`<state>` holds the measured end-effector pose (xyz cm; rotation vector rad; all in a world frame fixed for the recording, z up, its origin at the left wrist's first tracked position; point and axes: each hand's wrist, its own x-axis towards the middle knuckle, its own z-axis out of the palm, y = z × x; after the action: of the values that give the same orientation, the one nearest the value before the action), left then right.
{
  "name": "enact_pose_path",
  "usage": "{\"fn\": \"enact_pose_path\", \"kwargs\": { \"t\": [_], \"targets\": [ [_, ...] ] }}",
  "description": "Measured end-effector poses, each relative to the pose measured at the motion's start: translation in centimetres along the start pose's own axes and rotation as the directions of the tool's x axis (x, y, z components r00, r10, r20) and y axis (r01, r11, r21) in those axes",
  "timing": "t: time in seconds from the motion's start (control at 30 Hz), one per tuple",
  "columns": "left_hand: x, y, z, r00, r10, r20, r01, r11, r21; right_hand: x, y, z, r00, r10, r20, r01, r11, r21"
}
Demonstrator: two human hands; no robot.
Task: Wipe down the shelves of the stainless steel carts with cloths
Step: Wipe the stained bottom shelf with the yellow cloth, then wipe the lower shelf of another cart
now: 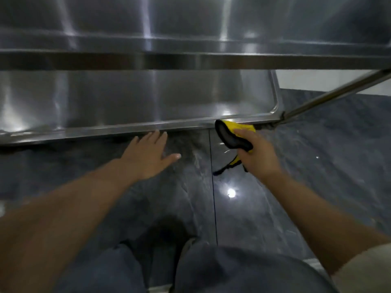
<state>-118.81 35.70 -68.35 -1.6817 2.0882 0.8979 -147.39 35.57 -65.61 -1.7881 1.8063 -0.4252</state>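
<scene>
A stainless steel cart fills the upper part of the view, its lower shelf [135, 102] below an upper shelf [190, 24]. My right hand [256, 153] grips a yellow and dark grey cloth [234, 134], pressed against the front rim of the lower shelf near its right corner. My left hand [148, 155] is open with fingers spread. Its fingertips reach the front rim of the lower shelf, left of the cloth.
A steel leg [338, 92] slants from the lower shelf's right corner up to the right. Dark glossy floor tiles [317, 176] lie under the cart. My knees in blue jeans [222, 269] are at the bottom. A white wall shows at the right.
</scene>
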Motion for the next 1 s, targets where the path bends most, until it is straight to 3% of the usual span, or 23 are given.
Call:
{"fn": "enact_pose_path", "kwargs": {
  "t": [0.23, 0.37, 0.5, 0.73, 1.0],
  "targets": [
    [-13.1, 6.4, -9.0, 0.998, -0.049, -0.049, 0.056, 0.988, 0.147, -9.9, -10.3, -10.6, 0.996, -0.029, 0.087, 0.018, 0.993, 0.120],
    [-21.5, 11.1, -17.9, 0.998, 0.049, -0.047, -0.037, 0.976, 0.215, -14.5, -17.2, -21.1, 0.997, -0.001, 0.072, -0.008, 0.992, 0.127],
    [-29.4, 16.5, -27.9, 0.970, 0.155, -0.189, -0.079, 0.930, 0.358, -18.7, -23.9, -31.8, 0.998, 0.060, 0.022, -0.062, 0.993, 0.103],
    [-39.1, 25.0, -43.8, 0.839, 0.391, -0.378, -0.194, 0.865, 0.464, -24.0, -32.2, -48.5, 0.983, 0.032, -0.181, -0.019, 0.997, 0.072],
    [-41.1, 38.3, -56.0, 0.689, 0.548, -0.474, -0.272, 0.802, 0.532, -24.3, -30.9, -65.2, 0.931, -0.073, -0.358, 0.056, 0.997, -0.059]
  ]
}}
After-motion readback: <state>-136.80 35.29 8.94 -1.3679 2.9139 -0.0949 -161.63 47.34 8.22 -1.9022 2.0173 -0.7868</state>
